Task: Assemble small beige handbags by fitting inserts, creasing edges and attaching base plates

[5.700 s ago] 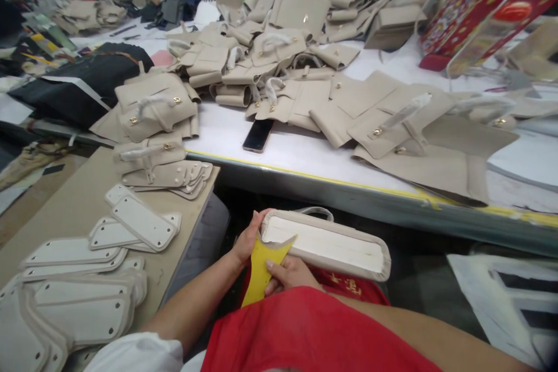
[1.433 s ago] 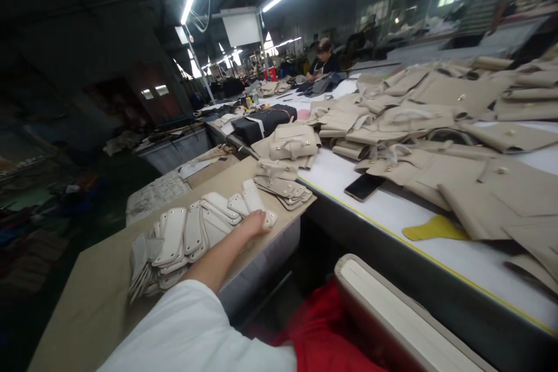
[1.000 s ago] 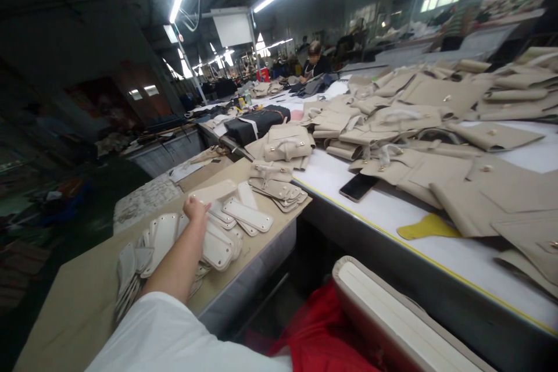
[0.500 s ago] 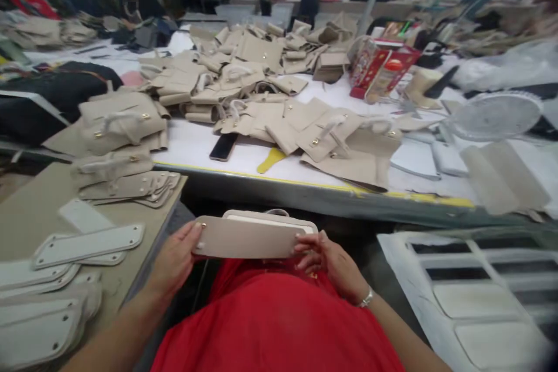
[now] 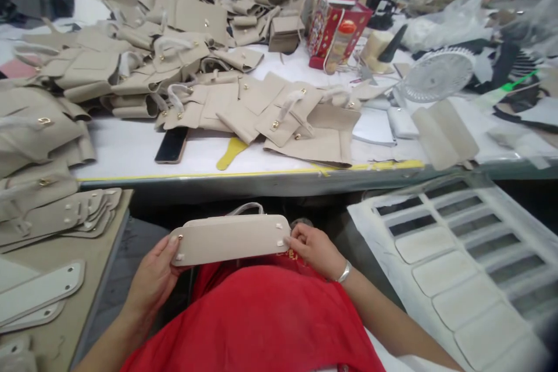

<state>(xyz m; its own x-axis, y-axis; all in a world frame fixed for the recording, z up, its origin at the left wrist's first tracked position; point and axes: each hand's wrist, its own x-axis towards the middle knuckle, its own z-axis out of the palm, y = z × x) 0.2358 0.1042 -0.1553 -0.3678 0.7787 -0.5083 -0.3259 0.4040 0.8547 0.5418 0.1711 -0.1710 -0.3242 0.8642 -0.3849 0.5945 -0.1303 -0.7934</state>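
A beige leather-like bag base panel [image 5: 231,239] with rounded corners and small studs near its ends is held level above my lap. My left hand [image 5: 152,270] grips its left end, thumb on the front face beside a gold stud. At the lower right corner, my right hand [image 5: 316,250] is closed with bent fingers, the fingertips at a pale stud. Another piece lies behind the panel, mostly hidden, and a pale handle loop [image 5: 246,207] rises over the top edge. A red apron [image 5: 261,314] covers my lap below.
Beige bag pieces [image 5: 196,17] are heaped on the white table ahead. A phone [image 5: 171,146] and a yellow scraper-like piece [image 5: 231,153] lie near its edge. White panels with holes [image 5: 43,293] lie on the left board. A slotted white frame [image 5: 418,276] stands at right.
The view has swung right and down. The front panel now lines up with the piece behind it, which stuck out to the right before. My right fingers have drawn in at the corner.
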